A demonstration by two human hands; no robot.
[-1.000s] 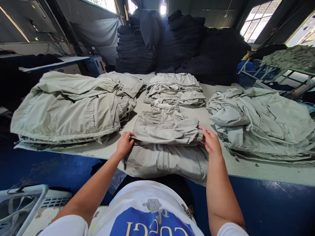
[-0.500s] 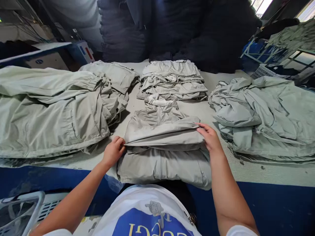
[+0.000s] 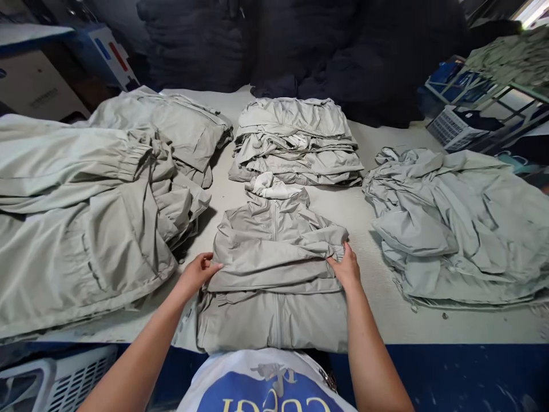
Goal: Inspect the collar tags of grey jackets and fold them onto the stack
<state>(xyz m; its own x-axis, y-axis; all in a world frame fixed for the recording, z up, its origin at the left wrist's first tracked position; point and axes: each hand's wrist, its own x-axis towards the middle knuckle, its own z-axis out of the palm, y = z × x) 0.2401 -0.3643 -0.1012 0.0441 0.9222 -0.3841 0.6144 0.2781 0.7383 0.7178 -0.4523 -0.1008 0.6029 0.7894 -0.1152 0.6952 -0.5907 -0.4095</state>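
Note:
A light grey zip jacket (image 3: pixel 278 320) lies front up on the table before me, its collar pointing away and its sleeves folded across the chest. My left hand (image 3: pixel 199 274) pinches the jacket's left edge at a sleeve fold, thumb on top. At the opposite edge, my right hand (image 3: pixel 346 266) has its thumb and fingers around the gathered cuff (image 3: pixel 337 252) of a sleeve. The zip runs down the middle and passes under the crossed sleeves. Some fingertips of both hands are hidden by the fabric.
Behind the jacket stands a stack of folded grey jackets (image 3: pixel 295 137). Loose grey garments are heaped at left (image 3: pixel 86 229) and right (image 3: pixel 463 223) on the pale table (image 3: pixel 377 320). Dark fabric piles (image 3: pixel 300 51) rise behind. White plastic baskets stand low left (image 3: pixel 81 377) and far right (image 3: pixel 454 129).
The sleeve held stretched across the jacket now lies flat on its chest. My right hand has moved inward and down to the cuff. The view has tilted lower.

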